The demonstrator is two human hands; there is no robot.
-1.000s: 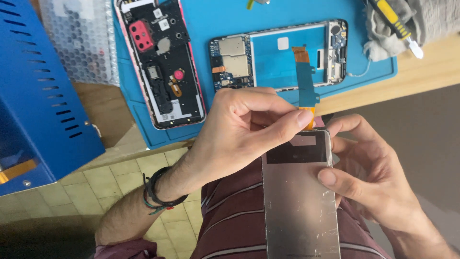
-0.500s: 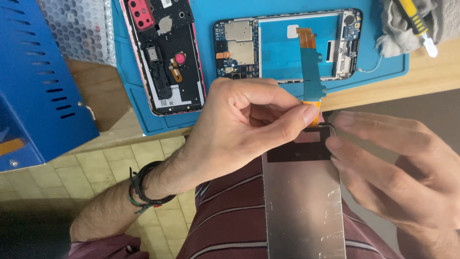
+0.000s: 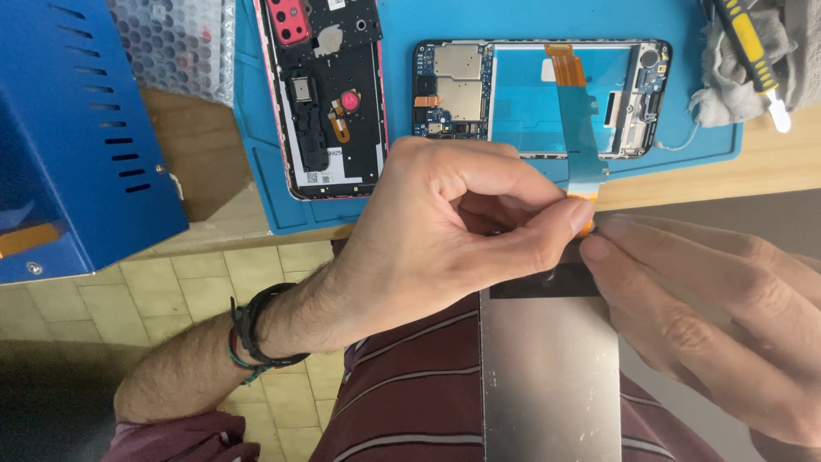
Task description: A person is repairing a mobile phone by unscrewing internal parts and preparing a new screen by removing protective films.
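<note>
- Two hands meeting at the top edge of a grey screen panel, held upright over the lap.
- Left hand pinched narrow, thumb and forefinger closed on the orange end of a blue flex ribbon.
- Right hand with fingers stretched nearly flat, fingertips pressed to the panel's dark top strip.
- Ribbon rising to an opened phone frame on a blue mat.
- Second opened phone left of it; blue metal box further left; yellow-handled tool on a cloth, far right.

Your left hand hides the display panel's top-left corner; the panel's lower end and your right hand run off frame.
</note>
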